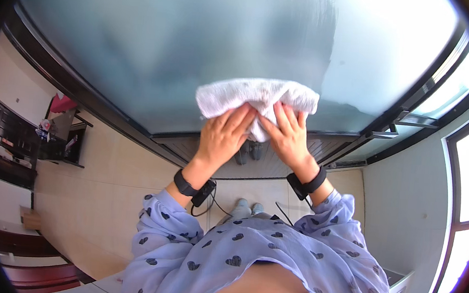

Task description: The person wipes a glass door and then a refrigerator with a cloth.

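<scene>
A folded white cloth point(260, 94) lies against a frosted glass panel point(227, 33) in front of me, near the panel's lower edge. My left hand point(223, 135) presses on the cloth's lower left part with its fingers spread over it. On the lower right part is my right hand point(288, 134), its thumb pointing in toward the left hand. Some of the cloth bunches and hangs between the two hands. Darker streaks run down the glass above the cloth, toward the right. The palms are hidden from view.
The panel has a dark frame point(77, 78), with a dark door handle point(386, 132) at right. A window point(461, 208) is in the right wall. Dark furniture holding various items point(7, 139) stands far left. Black wrist straps point(185, 184) carry small devices with hanging cables.
</scene>
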Tool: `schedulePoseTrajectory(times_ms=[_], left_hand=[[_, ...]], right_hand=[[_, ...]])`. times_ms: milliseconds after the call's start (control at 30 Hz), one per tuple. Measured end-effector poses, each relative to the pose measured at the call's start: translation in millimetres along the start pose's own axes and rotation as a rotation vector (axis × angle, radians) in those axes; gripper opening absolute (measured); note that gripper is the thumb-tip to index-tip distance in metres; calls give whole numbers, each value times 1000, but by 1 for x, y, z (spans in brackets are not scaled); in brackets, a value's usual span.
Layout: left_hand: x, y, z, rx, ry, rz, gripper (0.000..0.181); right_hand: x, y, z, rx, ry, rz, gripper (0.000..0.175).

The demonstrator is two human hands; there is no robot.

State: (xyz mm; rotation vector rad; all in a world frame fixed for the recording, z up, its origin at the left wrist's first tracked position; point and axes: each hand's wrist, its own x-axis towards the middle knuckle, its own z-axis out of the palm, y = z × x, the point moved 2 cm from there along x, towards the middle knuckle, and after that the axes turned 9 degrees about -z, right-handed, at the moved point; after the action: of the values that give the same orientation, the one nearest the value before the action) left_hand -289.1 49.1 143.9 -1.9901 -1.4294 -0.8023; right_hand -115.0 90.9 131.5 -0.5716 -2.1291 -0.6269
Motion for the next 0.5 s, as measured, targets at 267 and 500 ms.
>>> schedulePoseTrajectory(times_ms=[267,500], left_hand=[[113,6,-74,-27,120,66,60],[98,5,-59,-96,214,54,48]], right_hand=[[104,34,-76,-47,193,111,49],[94,21,-58,-40,297,180,52]])
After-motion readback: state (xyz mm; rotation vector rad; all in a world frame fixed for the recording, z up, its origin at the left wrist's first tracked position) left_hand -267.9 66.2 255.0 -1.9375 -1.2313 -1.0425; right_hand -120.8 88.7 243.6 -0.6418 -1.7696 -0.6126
